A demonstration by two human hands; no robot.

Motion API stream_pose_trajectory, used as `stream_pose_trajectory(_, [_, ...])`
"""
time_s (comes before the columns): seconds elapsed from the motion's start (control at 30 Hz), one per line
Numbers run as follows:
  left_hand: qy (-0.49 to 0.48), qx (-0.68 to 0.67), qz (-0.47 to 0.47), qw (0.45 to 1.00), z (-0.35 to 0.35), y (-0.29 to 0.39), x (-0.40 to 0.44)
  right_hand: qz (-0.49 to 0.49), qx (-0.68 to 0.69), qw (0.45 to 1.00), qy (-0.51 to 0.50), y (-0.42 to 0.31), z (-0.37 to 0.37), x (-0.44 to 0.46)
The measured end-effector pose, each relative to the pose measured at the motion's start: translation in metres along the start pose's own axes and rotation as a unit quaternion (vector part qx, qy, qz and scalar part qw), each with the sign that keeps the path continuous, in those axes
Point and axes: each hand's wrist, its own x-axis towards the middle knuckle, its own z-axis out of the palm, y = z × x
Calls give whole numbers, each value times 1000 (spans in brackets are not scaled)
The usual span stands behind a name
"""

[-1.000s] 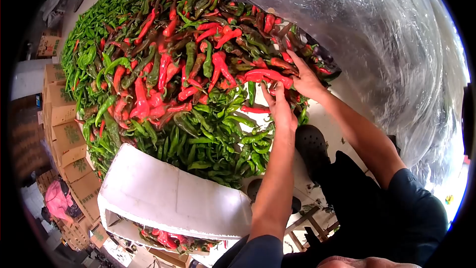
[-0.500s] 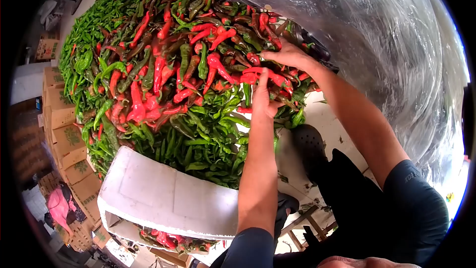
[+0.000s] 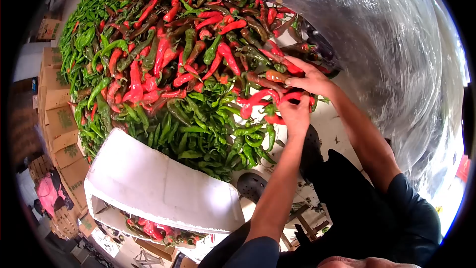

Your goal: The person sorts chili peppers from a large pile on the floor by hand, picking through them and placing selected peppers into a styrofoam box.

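Observation:
My left hand [image 3: 296,113] is closed around long red chili peppers [image 3: 258,100], which stick out to its left. Just above it, my right hand [image 3: 316,79] has its thumb and fingers around several red and brownish peppers [image 3: 276,76]; some of its fingers are hidden. Both hands are at the right edge of a big pile of red and dark peppers [image 3: 163,52]. Green peppers [image 3: 198,129] lie in front of the red ones, left of my hands.
A white foam box [image 3: 163,183] lies tipped at the lower left, with red peppers [image 3: 153,228] inside. Clear plastic sheeting [image 3: 386,59] rises on the right. Cardboard boxes [image 3: 62,124] line the left side. A dark perforated shoe [image 3: 252,186] stands on the floor near the pile.
Both hands have moved right and towards me, away from the pile's middle. My left hand has turned and closed on red peppers; peppers are now gathered between the hands.

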Motion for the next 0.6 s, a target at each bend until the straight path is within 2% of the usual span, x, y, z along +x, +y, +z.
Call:
stream_pose_trajectory(0.03, [44, -44, 89, 994, 13, 39, -5, -9, 33, 999, 26, 4, 1, 0])
stream_pose_trajectory(0.1, [80, 124, 84, 985, 18, 44, -10, -28, 137, 988, 63, 13, 2, -10])
stream_pose_trajectory(0.13, [95, 243, 123, 957, 22, 55, -15, -42, 173, 981, 82, 19, 2, -14])
stream_pose_trajectory(0.17, [86, 167, 85, 978, 26, 59, -15, -77, 211, 970, 95, 23, 1, -16])
stream_pose_trajectory(0.27, [85, 202, 134, 967, 35, 88, -29, -111, 302, 942, 100, 3, -5, -32])
stream_pose_trajectory(0.37, [62, 245, 180, 951, 32, 106, -35, -159, 332, 924, 102, -37, -3, -48])
stream_pose_trajectory(0.43, [50, 287, 230, 928, 18, 127, -33, -213, 367, 902, 78, -60, 1, -49])
stream_pose_trajectory(0.53, [22, 320, 277, 906, -15, 181, -29, -246, 353, 892, 138, -108, 23, -53])
stream_pose_trajectory(0.6, [-20, 321, 285, 903, -45, 229, -37, -301, 357, 872, 146, -154, 45, -56])
